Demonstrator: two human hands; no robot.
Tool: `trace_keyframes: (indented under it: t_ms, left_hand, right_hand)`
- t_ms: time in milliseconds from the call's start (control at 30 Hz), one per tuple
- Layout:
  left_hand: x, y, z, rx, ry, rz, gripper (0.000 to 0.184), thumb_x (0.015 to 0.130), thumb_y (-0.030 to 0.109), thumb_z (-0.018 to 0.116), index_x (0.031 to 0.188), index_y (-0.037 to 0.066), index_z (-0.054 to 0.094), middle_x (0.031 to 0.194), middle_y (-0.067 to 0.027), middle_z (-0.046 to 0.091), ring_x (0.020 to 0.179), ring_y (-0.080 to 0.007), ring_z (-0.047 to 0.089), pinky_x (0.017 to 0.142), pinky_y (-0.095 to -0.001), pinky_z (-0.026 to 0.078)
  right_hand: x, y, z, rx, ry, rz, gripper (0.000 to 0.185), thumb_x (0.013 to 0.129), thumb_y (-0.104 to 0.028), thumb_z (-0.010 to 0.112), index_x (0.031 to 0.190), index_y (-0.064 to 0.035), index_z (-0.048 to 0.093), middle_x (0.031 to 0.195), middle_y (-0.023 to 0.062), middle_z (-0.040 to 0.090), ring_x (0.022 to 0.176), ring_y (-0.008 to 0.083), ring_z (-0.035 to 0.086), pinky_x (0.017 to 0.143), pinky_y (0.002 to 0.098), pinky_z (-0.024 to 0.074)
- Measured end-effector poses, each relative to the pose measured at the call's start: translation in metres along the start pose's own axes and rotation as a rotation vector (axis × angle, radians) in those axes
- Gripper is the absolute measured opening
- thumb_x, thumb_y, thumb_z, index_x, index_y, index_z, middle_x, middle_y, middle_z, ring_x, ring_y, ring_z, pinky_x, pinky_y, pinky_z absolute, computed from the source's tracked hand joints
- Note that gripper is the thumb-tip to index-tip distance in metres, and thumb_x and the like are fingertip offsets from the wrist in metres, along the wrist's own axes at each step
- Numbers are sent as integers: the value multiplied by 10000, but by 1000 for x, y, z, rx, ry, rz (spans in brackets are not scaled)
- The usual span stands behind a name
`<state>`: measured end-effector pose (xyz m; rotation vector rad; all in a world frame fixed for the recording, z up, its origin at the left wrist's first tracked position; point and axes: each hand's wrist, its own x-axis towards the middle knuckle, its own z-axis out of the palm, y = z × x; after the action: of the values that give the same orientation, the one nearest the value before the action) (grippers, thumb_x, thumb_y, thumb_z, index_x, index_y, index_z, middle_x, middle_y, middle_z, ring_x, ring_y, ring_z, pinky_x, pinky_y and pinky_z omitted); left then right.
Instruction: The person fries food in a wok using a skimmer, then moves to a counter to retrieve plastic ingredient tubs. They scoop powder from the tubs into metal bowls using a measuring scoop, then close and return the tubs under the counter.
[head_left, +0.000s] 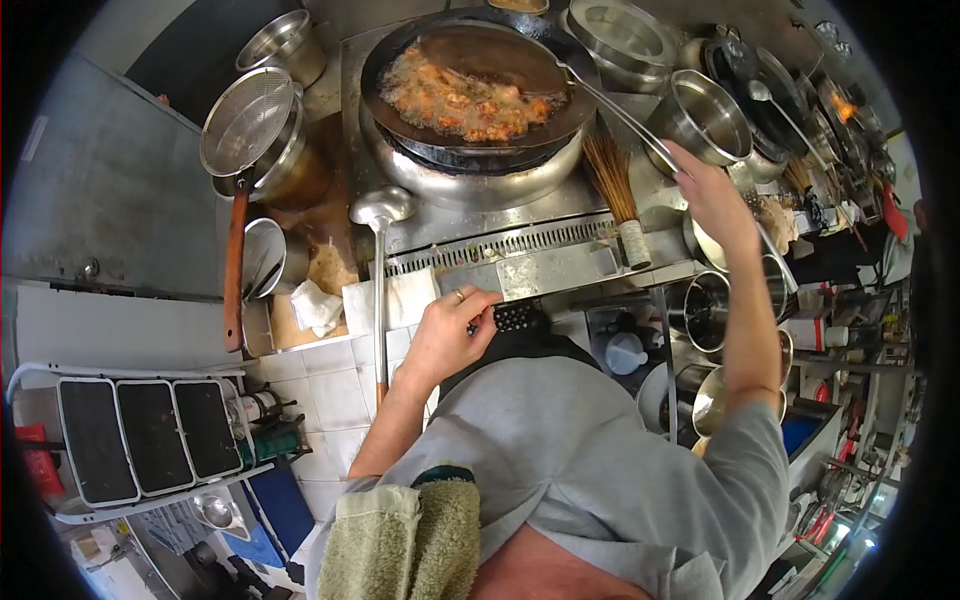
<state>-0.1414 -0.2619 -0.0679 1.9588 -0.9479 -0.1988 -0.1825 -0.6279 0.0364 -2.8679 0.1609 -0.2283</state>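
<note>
Your right hand (712,198) is closed around a long metal handle (640,130), which slants from beyond the worktop's right front corner up to the right rim of the wok (545,150). Your left hand (452,335) is part-open at the middle of the worktop's front edge, fingers loosely curled, a ring on one of them; you can't tell whether its fingertips touch the metal. The writing, if any, on the red-and-white carton (805,333) at the right is too small to read. The wok is black and wide, seated on a rounded steel burner ring (480,190) toward the worktop's far edge, near its middle. In it, orange-brown pieces of food (470,105) lie crowded amid pale, bubbling froth, mostly along the near and left sides. Behind them spreads a smooth, dark brown round patch, where the handle ends; you can't tell whether it is a strainer's bowl or bare oil. Left of the wok, a steel ladle (382,207) lies with its long handle crossing the worktop's front edge. Toward the left edge, a mesh strainer (248,120) with a wooden handle rests on a pot. A bristle brush (608,175), its grip wrapped in pale material, stands between wok and right hand, close to the front edge.
</note>
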Motion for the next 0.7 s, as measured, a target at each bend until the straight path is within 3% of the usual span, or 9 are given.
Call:
trace_keyframes:
  t_ms: [67,167,333,400,433,500,533,600,700]
  left_hand:
    - [-6,2,-1,-1,19,-14,248,757,-66,580,991,-4,638,773,-115,601,669,-207,621,619,-291,502]
    - [-16,0,-8,1,50,-79,250,753,-69,579,989,-10,638,772,-115,599,661,-199,613,610,-284,496]
    - [-37,-5,-6,11,168,-231,240,752,-69,577,975,-10,646,769,-116,610,622,-182,590,592,-277,485]
    - [-43,-7,-7,38,168,-241,237,751,-71,576,967,-8,650,762,-116,611,612,-181,588,587,-277,484]
    - [-45,-9,-7,43,174,-236,229,754,-58,582,968,-9,645,785,-128,618,625,-215,608,583,-295,496]
    - [-49,-10,-8,49,190,-238,222,758,-45,587,970,-10,640,808,-140,624,637,-249,629,580,-312,508]
    - [-50,-11,-9,63,202,-244,217,759,-45,588,967,-9,640,814,-141,627,641,-253,630,579,-316,508]
    - [-49,-10,-12,79,226,-252,213,761,-44,589,965,-7,639,820,-143,630,644,-258,632,579,-320,508]
    - [-50,-6,-13,101,250,-271,208,762,-44,589,960,-5,638,824,-144,631,641,-256,628,581,-321,507]
  right_hand:
    - [19,3,13,266,28,77,443,883,-37,496,1323,-86,478,723,211,583,646,312,559,658,379,455]
    - [32,21,7,252,110,106,428,887,-39,492,1313,-78,490,683,166,557,618,261,525,645,359,449]
    - [60,56,9,195,192,134,418,884,-42,500,1301,-55,497,661,165,539,631,259,546,665,364,448]
    - [71,72,26,117,242,35,435,904,-48,485,1338,-43,456,638,124,521,566,204,526,550,341,433]
    - [73,69,28,117,237,29,435,904,-48,485,1338,-43,456,638,124,521,566,204,526,550,341,433]
    - [80,56,31,591,-163,475,421,933,-64,455,1353,-37,426,659,45,500,483,108,437,405,266,346]
    - [82,59,36,590,-169,467,421,933,-64,455,1353,-37,426,659,45,500,483,108,437,405,266,346]
    - [88,67,50,1034,-372,469,394,951,-79,432,1343,-37,413,700,-19,468,464,22,323,344,187,237]
    - [91,66,67,1139,-440,411,368,946,-82,445,1310,-29,441,711,-24,467,468,11,293,343,160,225]
